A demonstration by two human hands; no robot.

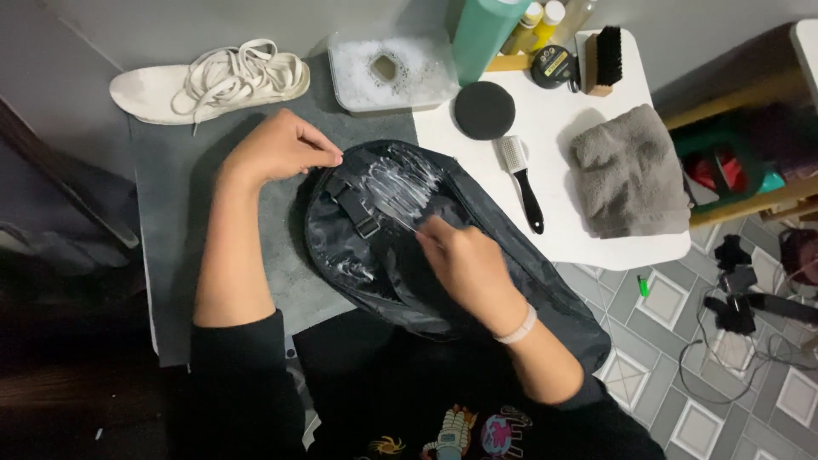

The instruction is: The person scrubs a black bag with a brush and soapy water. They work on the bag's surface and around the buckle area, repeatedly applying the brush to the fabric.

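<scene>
Scrubbing glossy black nylon bag [477, 273], white foam streaks [400, 183], both hands [464, 264]

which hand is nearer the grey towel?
Right. The right hand is on the black bag, below and left of the towel. The left hand grips the bag's far edge, much farther left.

The left hand [277, 149] pins the top edge of a black bag [400, 247] on the grey mat [170, 221]. The right hand [464, 260] presses a brush into white foam [400, 183] smeared across the bag. A white sneaker [213, 81] lies beyond, near a tub of suds [388, 68].
</scene>
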